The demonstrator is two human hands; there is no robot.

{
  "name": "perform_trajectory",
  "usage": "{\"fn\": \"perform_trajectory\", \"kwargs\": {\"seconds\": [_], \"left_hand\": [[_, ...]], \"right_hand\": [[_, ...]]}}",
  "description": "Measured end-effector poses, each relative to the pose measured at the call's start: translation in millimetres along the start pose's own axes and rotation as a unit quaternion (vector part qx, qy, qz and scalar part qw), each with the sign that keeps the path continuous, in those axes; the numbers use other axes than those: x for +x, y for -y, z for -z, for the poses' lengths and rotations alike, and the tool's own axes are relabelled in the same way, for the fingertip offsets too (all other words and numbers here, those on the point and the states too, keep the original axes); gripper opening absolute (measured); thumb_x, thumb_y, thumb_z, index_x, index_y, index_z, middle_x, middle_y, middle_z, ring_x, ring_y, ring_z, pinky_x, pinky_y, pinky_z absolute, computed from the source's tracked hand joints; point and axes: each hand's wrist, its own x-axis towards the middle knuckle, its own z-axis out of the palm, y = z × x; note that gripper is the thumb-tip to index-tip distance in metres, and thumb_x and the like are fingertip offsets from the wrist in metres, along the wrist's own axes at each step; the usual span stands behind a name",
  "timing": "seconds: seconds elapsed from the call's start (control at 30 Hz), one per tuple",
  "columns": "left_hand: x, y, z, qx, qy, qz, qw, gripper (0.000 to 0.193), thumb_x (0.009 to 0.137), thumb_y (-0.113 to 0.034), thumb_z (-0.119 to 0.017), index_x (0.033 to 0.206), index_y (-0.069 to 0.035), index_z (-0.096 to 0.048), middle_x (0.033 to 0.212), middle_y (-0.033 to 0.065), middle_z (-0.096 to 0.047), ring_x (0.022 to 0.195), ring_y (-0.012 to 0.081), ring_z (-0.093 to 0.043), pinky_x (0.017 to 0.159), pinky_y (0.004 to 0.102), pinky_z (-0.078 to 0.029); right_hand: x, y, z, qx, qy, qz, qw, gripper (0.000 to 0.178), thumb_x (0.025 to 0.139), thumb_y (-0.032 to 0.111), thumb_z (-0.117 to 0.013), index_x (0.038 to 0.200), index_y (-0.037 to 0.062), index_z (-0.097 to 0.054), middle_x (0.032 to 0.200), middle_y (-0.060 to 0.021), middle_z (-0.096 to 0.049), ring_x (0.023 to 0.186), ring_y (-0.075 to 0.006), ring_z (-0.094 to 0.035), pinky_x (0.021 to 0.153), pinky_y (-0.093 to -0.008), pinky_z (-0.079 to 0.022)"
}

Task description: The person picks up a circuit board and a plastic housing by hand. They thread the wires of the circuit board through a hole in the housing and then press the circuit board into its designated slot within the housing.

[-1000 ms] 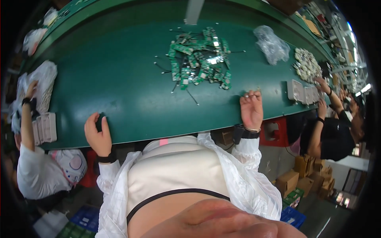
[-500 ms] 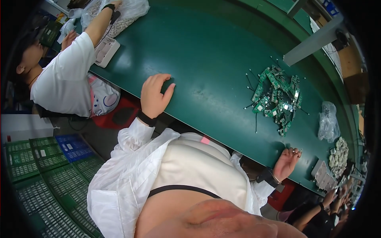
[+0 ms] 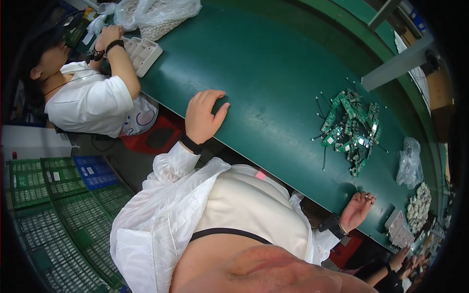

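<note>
My left hand [image 3: 205, 115] rests at the near edge of the green table [image 3: 254, 107], open, with its thumb and fingers apart and nothing in it. Farther right, my right hand [image 3: 357, 211] lies at the table edge with its fingers curled in. Whatever may be between those fingertips is too small to make out. A heap of green circuit boards [image 3: 349, 128] with thin dark wires lies on the table beyond my right hand, touched by neither hand.
At the left a person in a white shirt [image 3: 90, 105] handles a beige compartmented casing [image 3: 146, 57] near a clear bag [image 3: 166, 22] of small pale pieces. A crumpled plastic bag [image 3: 409, 163], pale pieces [image 3: 419, 207] and another casing [image 3: 399, 229] are at right. Green crates [image 3: 73, 210] stand lower left.
The person at left has drawn an arm back from the bag, and both their hands are now together by the casing. The whole view has shifted slightly; my hands keep their poses.
</note>
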Motion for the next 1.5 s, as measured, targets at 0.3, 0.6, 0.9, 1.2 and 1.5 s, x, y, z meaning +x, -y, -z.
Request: {"fn": "perform_trajectory", "kwargs": {"seconds": [0.3, 0.6, 0.9, 1.2, 1.5], "left_hand": [[-2, 2, 2, -0.004, 0.005, 0.011, 1.000, 0.026, 0.087, -0.019, -0.075, 0.109, -0.006, -0.069, 0.107, 0.0100, -0.071, 0.101, 0.0339, -0.065, 0.088, 0.0436, -0.050], [3, -2, 3, -0.005, -0.001, -0.005, 1.000, 0.026, 0.086, -0.013, -0.076, 0.108, -0.003, -0.068, 0.104, 0.0119, -0.072, 0.096, 0.0332, -0.067, 0.086, 0.0411, -0.052], [2, -3, 0, -0.010, 0.001, -0.016, 1.000, 0.026, 0.087, -0.012, -0.076, 0.110, -0.002, -0.068, 0.104, 0.0122, -0.072, 0.096, 0.0333, -0.067, 0.086, 0.0408, -0.052], [1, -4, 5, -0.011, 0.001, -0.004, 1.000, 0.026, 0.088, -0.013, -0.075, 0.110, -0.003, -0.068, 0.105, 0.0119, -0.072, 0.098, 0.0338, -0.067, 0.087, 0.0423, -0.051], [1, -6, 3, -0.005, 0.009, -0.002, 1.000, 0.025, 0.088, -0.013, -0.075, 0.110, -0.003, -0.068, 0.104, 0.0120, -0.072, 0.098, 0.0333, -0.066, 0.087, 0.0417, -0.051]], "right_hand": [[0, -1, -1, 0.001, -0.017, 0.005, 1.000, 0.016, 0.099, -0.002, -0.064, 0.112, 0.0045, -0.057, 0.108, -0.0047, -0.053, 0.091, -0.0175, -0.046, 0.083, -0.0317, -0.041], [-1, -3, -10, -0.007, -0.006, 0.006, 1.000, 0.015, 0.100, -0.001, -0.063, 0.112, 0.0046, -0.057, 0.109, -0.0056, -0.055, 0.093, -0.0178, -0.049, 0.083, -0.0317, -0.042], [-4, -4, -15, -0.004, -0.002, 0.008, 1.000, 0.016, 0.100, -0.001, -0.063, 0.113, 0.0058, -0.057, 0.109, -0.0065, -0.058, 0.091, -0.0178, -0.050, 0.084, -0.0318, -0.043], [1, -7, -16, -0.014, 0.007, -0.002, 1.000, 0.014, 0.102, -0.001, -0.061, 0.112, 0.0078, -0.057, 0.110, -0.0054, -0.058, 0.089, -0.0167, -0.049, 0.084, -0.0308, -0.044], [-3, -7, -19, -0.011, 0.005, 0.006, 1.000, 0.013, 0.103, 0.000, -0.060, 0.111, 0.0089, -0.055, 0.108, -0.0048, -0.058, 0.089, -0.0156, -0.049, 0.083, -0.0304, -0.044]]}}
